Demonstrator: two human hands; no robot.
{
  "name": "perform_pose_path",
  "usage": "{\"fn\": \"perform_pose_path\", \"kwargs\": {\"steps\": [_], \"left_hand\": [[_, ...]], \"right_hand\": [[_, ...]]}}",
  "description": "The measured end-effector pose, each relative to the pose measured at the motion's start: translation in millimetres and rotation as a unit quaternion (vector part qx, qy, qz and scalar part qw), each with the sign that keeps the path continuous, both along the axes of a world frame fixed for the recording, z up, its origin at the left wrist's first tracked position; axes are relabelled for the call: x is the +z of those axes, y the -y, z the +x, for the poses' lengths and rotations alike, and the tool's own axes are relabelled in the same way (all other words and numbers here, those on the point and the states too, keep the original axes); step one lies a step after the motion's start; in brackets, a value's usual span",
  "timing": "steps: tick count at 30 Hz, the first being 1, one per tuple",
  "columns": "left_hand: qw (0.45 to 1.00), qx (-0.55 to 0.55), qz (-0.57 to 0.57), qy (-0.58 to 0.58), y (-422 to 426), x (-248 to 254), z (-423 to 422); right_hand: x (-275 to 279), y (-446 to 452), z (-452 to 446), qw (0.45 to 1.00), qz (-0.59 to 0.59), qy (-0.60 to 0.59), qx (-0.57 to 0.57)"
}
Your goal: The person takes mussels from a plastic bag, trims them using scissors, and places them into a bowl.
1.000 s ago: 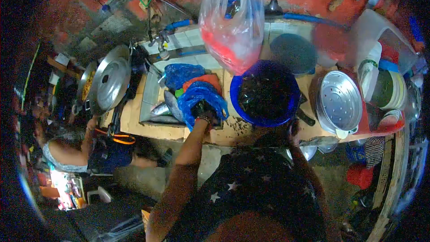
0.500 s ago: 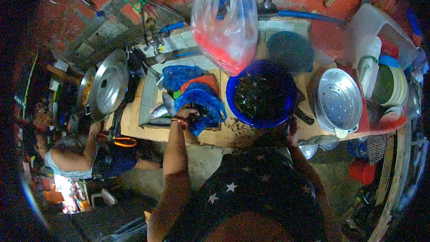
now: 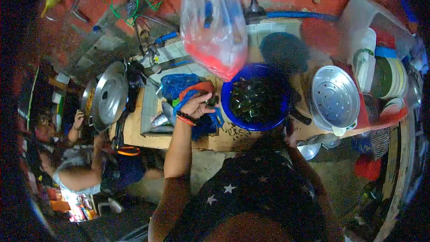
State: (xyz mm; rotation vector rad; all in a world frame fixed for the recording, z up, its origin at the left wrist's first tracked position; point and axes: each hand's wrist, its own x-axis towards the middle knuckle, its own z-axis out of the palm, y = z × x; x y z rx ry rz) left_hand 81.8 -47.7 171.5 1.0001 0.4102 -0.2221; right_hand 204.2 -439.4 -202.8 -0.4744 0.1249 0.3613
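My left hand (image 3: 199,104) is over the sink with its fingers spread, touching or just above a crumpled blue plastic bag (image 3: 217,118). Another blue bag (image 3: 179,85) and an orange-red one (image 3: 197,88) lie behind it. To the left of my wrist, silvery fish (image 3: 163,117) rest in the sink. A blue basin (image 3: 227,107) stands right of the sink, holding dark pieces in what looks like liquid. My right hand (image 3: 290,135) is low by the counter edge near the basin, in deep shadow, its fingers hidden.
A clear bag with pinkish-red contents (image 3: 215,58) hangs over the counter. On the right are a perforated metal steamer (image 3: 335,96) and stacked dishes (image 3: 389,78). A dark elongated object (image 3: 301,115) lies beside the basin. At left, another person (image 3: 80,175) is near a large metal lid (image 3: 111,96).
My left hand has lifted up and to the right from the blue bag, and its fingers have spread. The other person has raised a hand by the large lid. The view has shifted slightly.
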Motion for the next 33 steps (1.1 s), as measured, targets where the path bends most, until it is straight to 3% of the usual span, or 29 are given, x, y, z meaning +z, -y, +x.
{"fn": "perform_pose_path", "kwargs": {"steps": [2,3,4,5,6,7,8,9,11,12,14,15,17,18,19,20,21,22,23,24,25,26,27,28,29,31,33], "left_hand": [[0.999,-0.012,0.027,0.026,22.9,19.1,15.6],[1.0,-0.004,-0.003,0.023,24.8,14.7,22.9],[0.999,0.005,-0.033,0.02,27.3,12.8,30.3],[1.0,-0.021,-0.008,0.021,31.3,14.8,37.9],[0.999,-0.027,-0.006,0.02,30.9,13.8,43.1],[0.998,-0.055,0.022,0.005,29.1,10.3,47.4],[0.995,-0.081,0.048,-0.011,29.0,7.9,50.4],[0.995,-0.062,0.08,-0.025,35.4,11.3,51.3],[0.993,-0.068,0.097,-0.027,41.3,21.2,53.1],[0.99,-0.07,0.115,-0.028,42.2,23.3,53.4],[0.988,-0.062,0.136,-0.025,36.4,16.4,52.8],[0.986,-0.053,0.158,-0.021,32.4,11.3,52.5],[0.977,-0.046,0.21,-0.011,23.8,-2.7,50.1],[0.964,-0.037,0.263,0.0,22.6,-6.7,49.3],[0.95,0.001,0.313,-0.014,31.1,-4.8,51.2],[0.95,0.0,0.313,-0.015,29.6,-11.8,51.8],[0.922,-0.032,0.386,0.017,29.6,-17.9,53.4],[0.886,-0.065,0.456,0.05,29.2,-23.2,54.4],[0.852,-0.061,0.513,0.09,33.7,-31.3,56.1],[0.852,-0.063,0.511,0.09,40.3,-31.5,55.9],[0.815,-0.072,0.562,0.122,46.6,-31.6,54.7],[0.774,-0.081,0.609,0.154,51.0,-31.0,53.4],[0.765,-0.103,0.625,0.115,55.6,-24.1,53.5],[0.766,-0.106,0.624,0.115,55.5,-27.8,53.3],[0.759,-0.112,0.628,0.132,53.0,-33.0,52.6],[0.751,-0.119,0.632,0.149,48.3,-33.9,50.8],[0.692,-0.086,0.7,0.155,41.2,-29.2,47.3]], "right_hand": [[-34.8,3.2,9.3,0.996,0.013,0.045,0.082],[-21.7,0.9,3.1,0.996,0.015,0.044,0.075],[2.8,-5.2,-6.1,0.967,-0.182,0.166,0.071],[21.1,-8.8,-11.9,0.884,-0.37,0.277,0.065],[16.1,-6.8,-11.9,0.886,-0.37,0.274,0.06],[11.0,-4.6,-11.6,0.776,-0.54,0.323,0.041],[5.8,-2.6,-12.4,0.632,-0.688,0.356,0.023],[5.6,-2.9,-14.2,0.633,-0.689,0.353,0.022],[4.2,-8.1,-18.4,0.755,-0.554,0.35,0.021],[19.0,-10.8,-21.4,0.755,-0.555,0.348,0.021],[67.5,-15.6,-25.2,0.559,-0.699,0.435,-0.097],[65.3,-17.3,-23.5,0.559,-0.7,0.434,-0.096],[60.7,-22.1,-21.5,0.793,-0.499,0.346,0.051],[45.1,-18.9,-20.1,0.793,-0.5,0.345,0.051],[19.8,-12.0,-17.3,0.979,-0.172,0.096,0.055],[0.6,-9.1,-16.6,0.965,0.191,-0.171,0.047],[-5.3,-11.9,-17.3,0.965,0.191,-0.172,0.046],[-11.2,-15.1,-17.6,0.998,0.013,-0.056,-0.001],[-17.1,-18.1,-17.5,0.983,-0.165,0.063,-0.047],[-18.9,-21.5,-17.4,0.92,-0.336,0.178,-0.091],[-20.9,-24.4,-18.0,0.813,-0.492,0.284,-0.13],[-23.1,-27.2,-19.3,0.666,-0.624,0.375,-0.161],[16.1,-26.4,-23.7,0.823,-0.473,0.313,-0.035],[65.6,-26.8,-28.6,0.967,-0.206,0.138,0.055],[116.7,-27.4,-33.5,0.994,-0.048,-0.051,0.089],[91.3,-24.1,-27.3,0.993,-0.02,-0.104,0.06],[77.8,-22.8,-26.1,0.987,0.009,-0.156,0.034]]}}
